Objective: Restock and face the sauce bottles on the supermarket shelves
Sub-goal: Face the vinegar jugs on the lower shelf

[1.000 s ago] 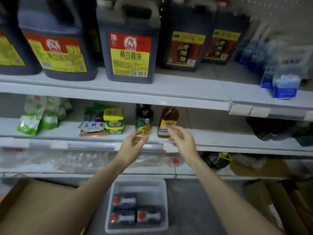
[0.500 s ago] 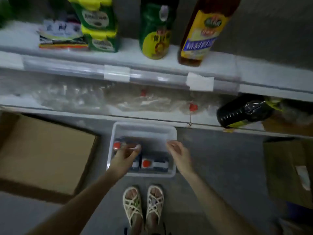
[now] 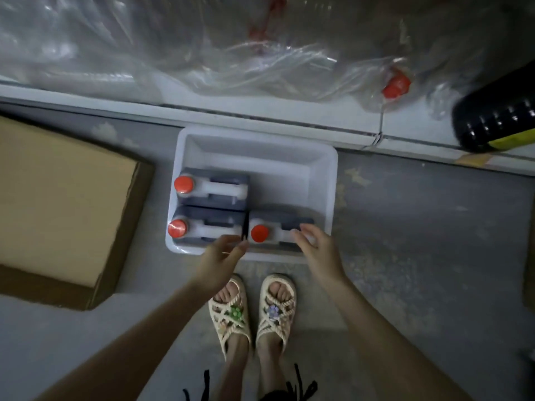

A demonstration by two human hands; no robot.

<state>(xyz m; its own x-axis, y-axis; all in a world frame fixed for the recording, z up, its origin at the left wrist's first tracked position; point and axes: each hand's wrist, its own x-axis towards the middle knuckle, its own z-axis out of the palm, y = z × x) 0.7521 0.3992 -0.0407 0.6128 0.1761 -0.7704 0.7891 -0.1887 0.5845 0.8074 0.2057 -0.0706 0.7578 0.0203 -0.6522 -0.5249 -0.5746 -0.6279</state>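
- Two bare hands reach down over the near edge of a white tub: the left hand (image 3: 223, 256) has its fingers loosely spread and grips nothing, its fingertips at the gap between the two near jugs.
- The right hand (image 3: 317, 246) is open too, fingers curved over the handle of the near right jug (image 3: 282, 231); whether they touch it cannot be told.
- Three dark sauce jugs stand in the tub, each with one red cap and one white handle: the near right jug, the near left jug (image 3: 207, 224) beside it, and the far left jug (image 3: 214, 188) behind that.
- The white tub (image 3: 327, 180) sits on the grey floor against the base of the shelf; its far right part is bare.
- Two feet in cream rope sandals (image 3: 252, 308) stand just below the tub.
- One flat cardboard box (image 3: 58, 204) lies to the left.
- On the bottom shelf lie crumpled clear plastic wrap (image 3: 202, 47) and one dark bottle (image 3: 498, 117) on its side at the right.
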